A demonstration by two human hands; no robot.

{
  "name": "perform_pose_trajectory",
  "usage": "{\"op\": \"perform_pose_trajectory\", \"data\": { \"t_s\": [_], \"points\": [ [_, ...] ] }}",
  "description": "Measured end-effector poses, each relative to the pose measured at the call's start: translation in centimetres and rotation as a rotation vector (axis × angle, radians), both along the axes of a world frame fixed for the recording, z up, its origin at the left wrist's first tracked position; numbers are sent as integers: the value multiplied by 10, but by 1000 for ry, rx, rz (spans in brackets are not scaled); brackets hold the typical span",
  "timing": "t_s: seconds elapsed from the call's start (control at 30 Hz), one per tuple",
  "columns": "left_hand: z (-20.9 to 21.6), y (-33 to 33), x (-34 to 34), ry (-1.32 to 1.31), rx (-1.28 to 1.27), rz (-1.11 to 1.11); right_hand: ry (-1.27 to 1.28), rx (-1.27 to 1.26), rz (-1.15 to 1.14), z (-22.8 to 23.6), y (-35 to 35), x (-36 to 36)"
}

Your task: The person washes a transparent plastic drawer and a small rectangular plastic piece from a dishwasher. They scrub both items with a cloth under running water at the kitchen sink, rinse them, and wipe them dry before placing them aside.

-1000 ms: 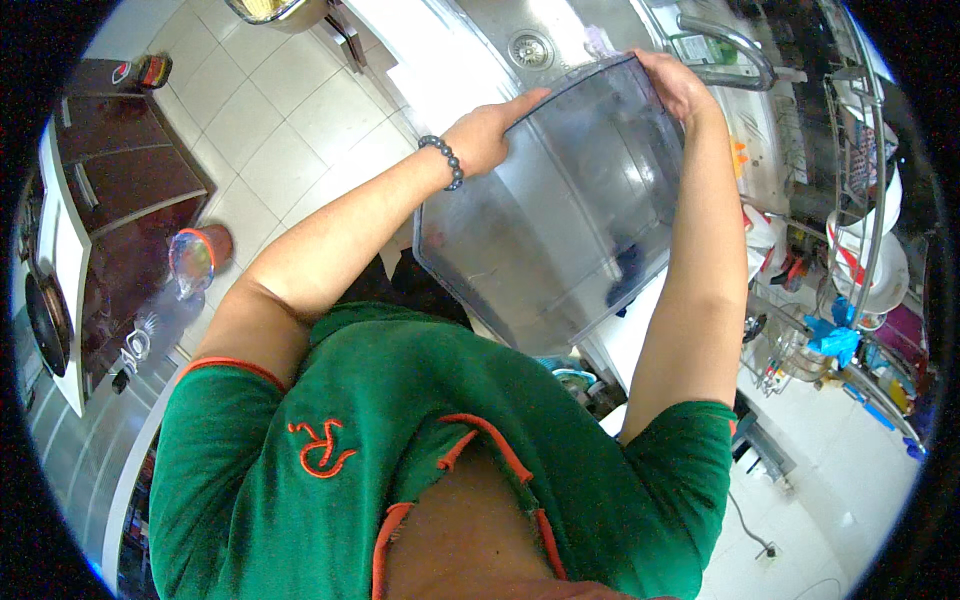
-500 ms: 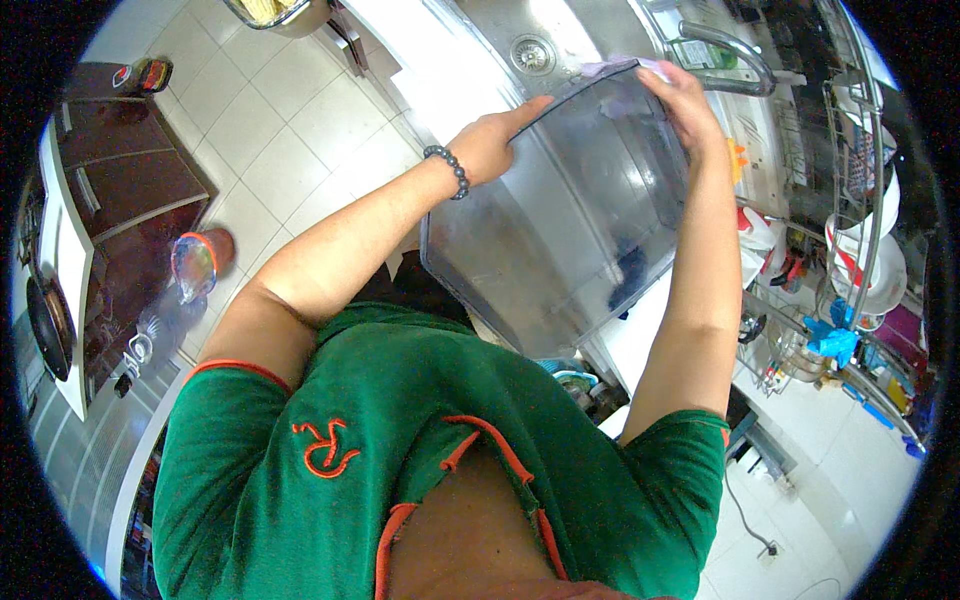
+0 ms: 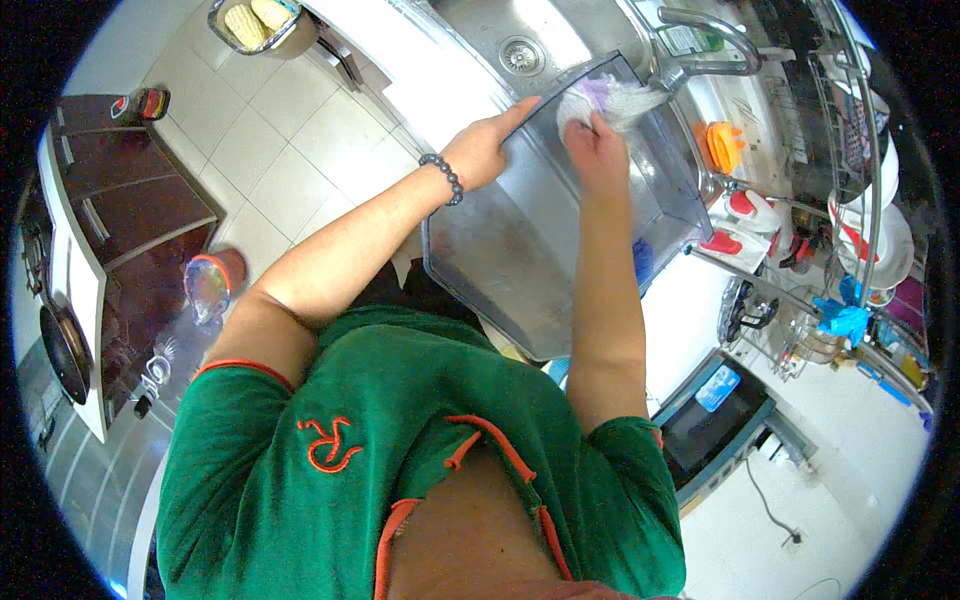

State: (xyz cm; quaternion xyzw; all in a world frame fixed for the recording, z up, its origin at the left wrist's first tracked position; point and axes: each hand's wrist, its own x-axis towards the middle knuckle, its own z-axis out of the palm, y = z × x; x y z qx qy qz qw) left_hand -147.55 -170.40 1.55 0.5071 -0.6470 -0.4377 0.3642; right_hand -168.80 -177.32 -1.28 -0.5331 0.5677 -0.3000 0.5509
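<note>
A clear, greyish plastic bin [image 3: 520, 250] is tilted in front of me, its open side facing up toward me, beside the metal sink [image 3: 455, 15]. My left hand [image 3: 482, 152], with a dark bead bracelet at the wrist, is closed on the bin's left rim. Inside the bin's far end, my right hand [image 3: 598, 158] grips a bunched white and purple cloth [image 3: 612, 100]. The cloth lies against the far wall, close to the rim. My right forearm covers part of the bin's right side.
A curved faucet [image 3: 720, 45] stands at the sink's right. Farther right, a metal dish rack [image 3: 872, 220] holds plates. An orange item [image 3: 725, 147] sits by the sink. A red-rimmed bucket [image 3: 212, 283] stands on the tiled floor at left; a microwave [image 3: 715, 415] is at lower right.
My right hand has left the bin's far right corner and moved left and inward, bringing the cloth inside the bin. The left hand keeps its hold on the rim.
</note>
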Motion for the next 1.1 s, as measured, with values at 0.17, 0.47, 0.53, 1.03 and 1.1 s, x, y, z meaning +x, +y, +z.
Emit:
{"op": "perform_pose_trajectory", "data": {
  "t_s": [0.17,0.47,0.53,1.03,1.1],
  "points": [
    [-1,0,0,-27,46,-12,-860,350,-785,-19,-57,25],
    [-6,-2,2,-44,35,-28,-1088,-31,-545,22,-42,43],
    [-6,-3,2,-32,4,-32,-1003,45,-617,28,-43,48],
    [-4,-1,-1,13,21,-67,-974,34,-669,11,-37,34],
    [-7,1,2,14,-13,-40,-693,-166,-570,51,-14,47]
  ]
}}
